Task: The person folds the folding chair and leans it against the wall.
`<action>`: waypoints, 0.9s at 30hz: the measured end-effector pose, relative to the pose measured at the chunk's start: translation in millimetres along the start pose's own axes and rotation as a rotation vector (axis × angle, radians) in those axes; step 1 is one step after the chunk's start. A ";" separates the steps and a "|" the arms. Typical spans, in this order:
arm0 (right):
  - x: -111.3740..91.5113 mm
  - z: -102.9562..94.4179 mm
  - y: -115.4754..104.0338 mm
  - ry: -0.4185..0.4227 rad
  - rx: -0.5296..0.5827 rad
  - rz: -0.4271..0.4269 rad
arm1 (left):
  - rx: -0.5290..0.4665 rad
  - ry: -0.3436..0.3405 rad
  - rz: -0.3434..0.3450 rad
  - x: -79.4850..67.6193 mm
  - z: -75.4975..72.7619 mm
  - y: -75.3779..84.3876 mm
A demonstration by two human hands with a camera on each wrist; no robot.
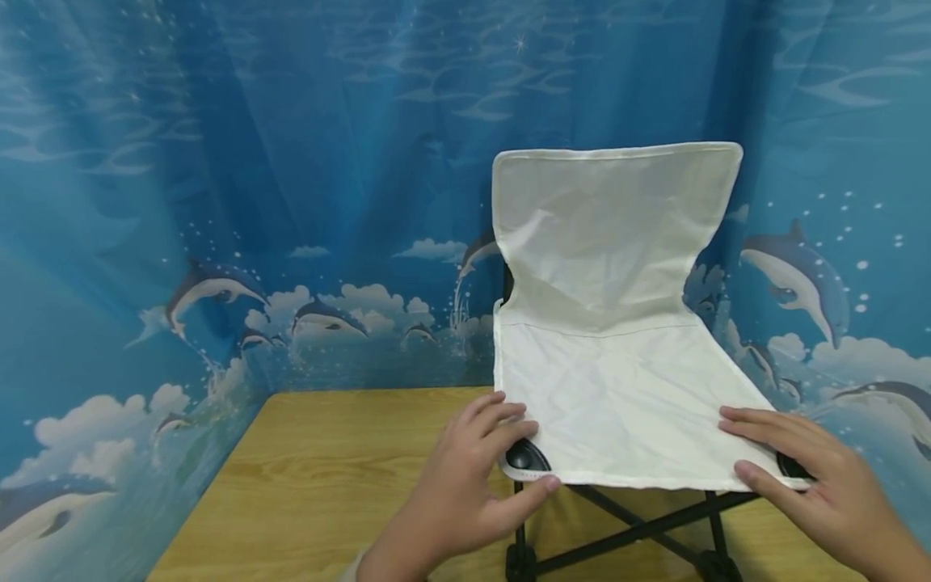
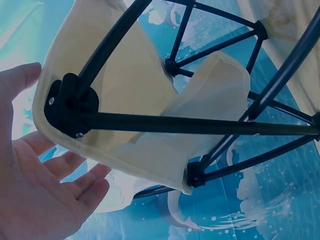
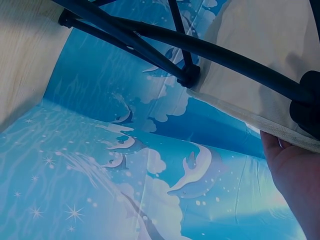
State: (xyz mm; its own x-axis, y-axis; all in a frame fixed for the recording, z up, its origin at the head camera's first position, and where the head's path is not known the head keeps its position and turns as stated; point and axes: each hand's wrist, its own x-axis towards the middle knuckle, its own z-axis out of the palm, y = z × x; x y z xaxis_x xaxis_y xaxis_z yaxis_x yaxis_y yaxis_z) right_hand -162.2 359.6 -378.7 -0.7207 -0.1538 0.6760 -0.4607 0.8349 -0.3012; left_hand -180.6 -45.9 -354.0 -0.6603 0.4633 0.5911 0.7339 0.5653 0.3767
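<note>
A folding chair with a white fabric seat and backrest (image 1: 625, 396) stands unfolded on a black tube frame (image 1: 629, 533). At its front left corner, my left hand (image 1: 469, 481) touches the fabric with fingers along the side edge and thumb by the front edge. A black corner cap (image 1: 525, 457) shows between them. My right hand (image 1: 822, 477) lies over the front right corner, fingertips and thumb on the seat. From below, the left wrist view shows the left hand's loosely spread fingers (image 2: 90, 187) beside the black corner joint (image 2: 70, 105). The right hand (image 3: 295, 175) is partly hidden behind the seat edge in the right wrist view.
The chair stands on a wood-grain table (image 1: 342, 461). Behind and at both sides hangs a blue curtain (image 1: 327, 162) printed with dolphins and clouds. Crossed black tubes (image 2: 280, 95) run beneath the seat.
</note>
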 end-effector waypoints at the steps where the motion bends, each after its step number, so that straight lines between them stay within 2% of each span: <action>1: 0.1 0.2 -0.1 0.000 -0.001 0.002 | 0.003 -0.010 0.007 0.6 0.4 0.4; 5: 0.4 0.7 -0.4 0.000 -0.004 0.000 | 0.030 -0.041 0.038 2.7 2.2 1.6; 12: 1.0 -0.9 0.2 -0.007 0.002 -0.018 | 0.096 -0.029 0.107 9.2 4.4 4.8; 19: -0.9 -0.4 5.6 -0.031 -0.026 -0.010 | 0.135 -0.066 0.093 19.7 7.2 13.7; 22: -2.8 -0.2 8.5 -0.043 -0.040 -0.003 | 0.149 -0.056 0.107 23.6 11.9 14.7; 27: -3.5 -0.6 6.6 -0.044 -0.041 -0.001 | 0.166 -0.081 0.109 24.8 18.2 13.7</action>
State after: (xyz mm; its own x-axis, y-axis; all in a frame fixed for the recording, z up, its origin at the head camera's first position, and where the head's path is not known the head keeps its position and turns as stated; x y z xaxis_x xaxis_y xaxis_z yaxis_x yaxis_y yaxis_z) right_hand -162.5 366.0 -382.6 -0.7425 -0.1773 0.6460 -0.4407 0.8555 -0.2717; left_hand -189.7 -14.2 -347.1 -0.5943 0.5775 0.5598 0.7696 0.6104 0.1873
